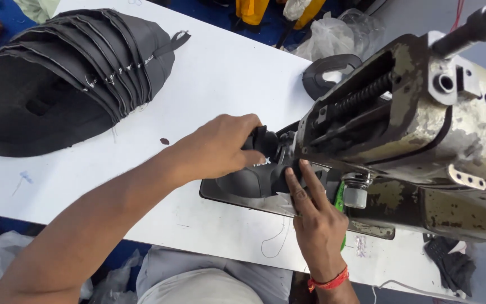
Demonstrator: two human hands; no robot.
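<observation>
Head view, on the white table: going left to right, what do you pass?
Stack of black fabric pieces → left hand gripping the dark piece under the needle area → right hand pressing that piece flat → worn sewing machine head.

Crumpled clear plastic bags (pixel 333 34) sit at the counter's far edge, well beyond my left hand (pixel 220 147)

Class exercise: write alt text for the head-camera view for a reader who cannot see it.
Two bare hands feed a dark fabric piece under a worn sewing machine: left hand grips it, right hand presses it flat. A stack of dark pieces lies on the white table.
</observation>
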